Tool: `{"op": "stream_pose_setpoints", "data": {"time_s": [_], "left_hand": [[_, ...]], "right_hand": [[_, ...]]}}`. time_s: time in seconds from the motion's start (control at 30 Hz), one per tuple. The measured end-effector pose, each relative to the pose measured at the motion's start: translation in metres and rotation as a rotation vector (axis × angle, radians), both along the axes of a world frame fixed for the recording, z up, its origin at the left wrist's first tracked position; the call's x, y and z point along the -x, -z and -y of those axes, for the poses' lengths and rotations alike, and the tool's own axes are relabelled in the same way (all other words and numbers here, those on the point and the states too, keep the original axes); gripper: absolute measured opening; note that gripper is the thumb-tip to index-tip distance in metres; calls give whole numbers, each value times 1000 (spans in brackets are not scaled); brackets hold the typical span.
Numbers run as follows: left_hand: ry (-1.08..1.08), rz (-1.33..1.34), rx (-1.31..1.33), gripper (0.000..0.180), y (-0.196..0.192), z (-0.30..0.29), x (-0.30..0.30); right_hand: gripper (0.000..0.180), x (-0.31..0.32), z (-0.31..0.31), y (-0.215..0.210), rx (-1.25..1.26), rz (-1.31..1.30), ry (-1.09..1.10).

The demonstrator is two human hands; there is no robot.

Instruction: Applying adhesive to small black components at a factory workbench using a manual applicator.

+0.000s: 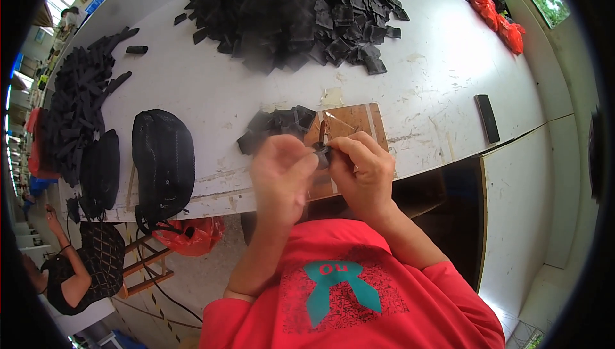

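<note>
My left hand (282, 173) and my right hand (366, 168) meet above the front edge of the white table. Between their fingertips is a small black fabric piece (323, 158), pinched from both sides. My left hand is slightly blurred. Right behind the piece, a thin reddish-brown upright tool (322, 131) stands at a wooden board (356, 123) with clear tape across it; its lower part is hidden by my fingers. Beside the board, left of it, lies a small heap of black fabric pieces (282, 122), partly covered by my left hand.
A large pile of black squares (301, 16) covers the table's far middle. Black strips (83, 92) are heaped at far left, near two black mesh bags (163, 163). A dark bar (487, 119) and red plastic bags (496, 19) lie right. Another person (70, 278) sits lower left.
</note>
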State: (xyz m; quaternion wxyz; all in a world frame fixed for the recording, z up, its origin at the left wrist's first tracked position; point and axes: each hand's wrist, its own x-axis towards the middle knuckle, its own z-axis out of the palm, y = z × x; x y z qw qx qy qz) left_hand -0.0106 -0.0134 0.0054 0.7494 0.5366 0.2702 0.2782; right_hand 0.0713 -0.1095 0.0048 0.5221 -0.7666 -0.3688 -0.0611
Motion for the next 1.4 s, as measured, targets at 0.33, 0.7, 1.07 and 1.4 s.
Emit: {"op": "stream_pose_setpoints", "data": {"time_s": [0.33, 0.7, 1.07, 1.4], "left_hand": [[521, 517, 586, 20, -27, -26, -7], [386, 345, 614, 16, 2, -28, -12], [281, 255, 438, 23, 4, -23, -14], [136, 272, -603, 18, -14, -25, -27]], "right_hand": [[18, -17, 7, -49, -524, -1772, -739], [26, -51, -12, -13, -52, -1190, -768], [29, -61, -16, -2, 57, -887, -762], [35, -27, 0, -25, -119, -147, -331]]}}
